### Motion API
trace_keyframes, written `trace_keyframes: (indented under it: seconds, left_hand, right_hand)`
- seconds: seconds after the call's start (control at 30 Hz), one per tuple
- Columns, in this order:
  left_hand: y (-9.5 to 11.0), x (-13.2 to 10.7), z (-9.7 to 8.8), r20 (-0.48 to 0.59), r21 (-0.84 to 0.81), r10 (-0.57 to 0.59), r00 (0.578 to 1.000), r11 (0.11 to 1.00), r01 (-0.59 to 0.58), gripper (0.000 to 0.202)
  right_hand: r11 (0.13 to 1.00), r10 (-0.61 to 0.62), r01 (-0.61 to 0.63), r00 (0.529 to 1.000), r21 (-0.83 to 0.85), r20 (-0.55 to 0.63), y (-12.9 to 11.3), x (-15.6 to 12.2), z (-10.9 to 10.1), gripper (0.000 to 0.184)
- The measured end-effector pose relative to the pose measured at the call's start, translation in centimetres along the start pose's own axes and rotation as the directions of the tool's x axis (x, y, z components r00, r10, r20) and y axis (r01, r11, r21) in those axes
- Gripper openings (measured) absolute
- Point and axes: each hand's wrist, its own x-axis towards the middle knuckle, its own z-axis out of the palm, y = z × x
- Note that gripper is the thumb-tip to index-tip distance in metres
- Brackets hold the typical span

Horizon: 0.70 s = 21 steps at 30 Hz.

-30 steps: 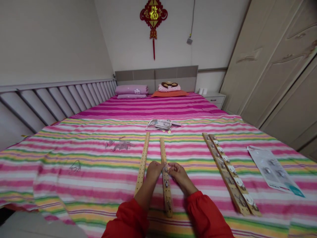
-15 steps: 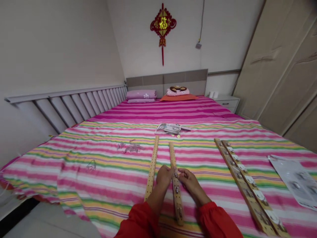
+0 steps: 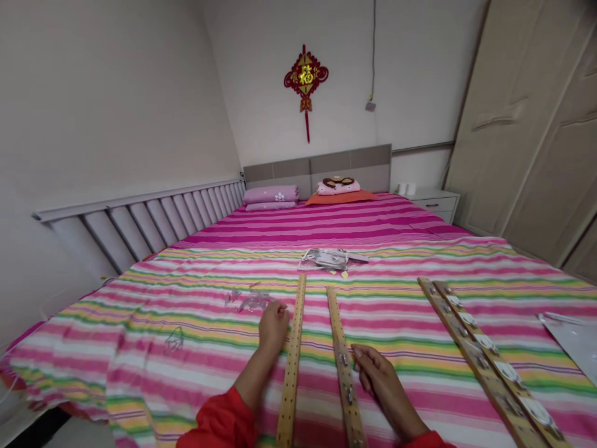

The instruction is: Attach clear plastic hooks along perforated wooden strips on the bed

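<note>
My left hand point(image 3: 273, 328) is over the striped cloth, just left of a bare wooden strip with holes point(image 3: 293, 354). Its fingers are curled closed, and anything in them is too small to make out. Right by its fingertips lies a small heap of clear plastic pieces point(image 3: 254, 300). My right hand point(image 3: 379, 373) rests loosely open, fingers slightly bent, at the right side of a second wooden strip point(image 3: 334, 314). Small metal pieces point(image 3: 344, 359) sit along the nearer part of that strip.
To the right lie two more wooden strips point(image 3: 485, 367) with white round and metal pieces on them. A clear plastic bag point(image 3: 571, 342) is at the far right. Farther back is a plastic packet point(image 3: 329, 258). A thin loop point(image 3: 175, 339) lies left.
My left hand has left the second strip and moved left, over the bare strip, to the plastic pieces. My right hand has drawn slightly away from the strip. The view has tilted up.
</note>
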Motion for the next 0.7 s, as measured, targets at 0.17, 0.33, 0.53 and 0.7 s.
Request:
trace_keyframes:
  seconds: [0.17,0.33,0.53,0.7]
  left_hand:
    - [-2.7,3.5,-0.5,-0.010,0.421,0.166,0.986,0.895,-0.147,0.022]
    - [-3.8,4.8,0.2,0.072,0.622,0.206,0.976,0.755,-0.205,0.021]
    - [-4.1,5.8,0.0,0.027,0.484,0.192,0.981,0.857,-0.181,0.019]
    - [-3.5,6.8,-1.0,-0.175,-0.173,-0.102,0.979,0.982,0.071,0.006]
  right_hand:
    - [1.000,0.002,-0.002,1.000,0.005,-0.002,0.0,0.0,0.0,0.047]
    - [1.000,0.012,-0.012,1.000,0.008,-0.003,0.5,0.3,-0.1,0.048]
    - [1.000,0.015,-0.015,1.000,0.014,0.005,0.6,0.3,-0.2,0.048]
    - [1.000,0.009,-0.009,1.000,0.016,0.004,0.7,0.3,-0.2,0.047]
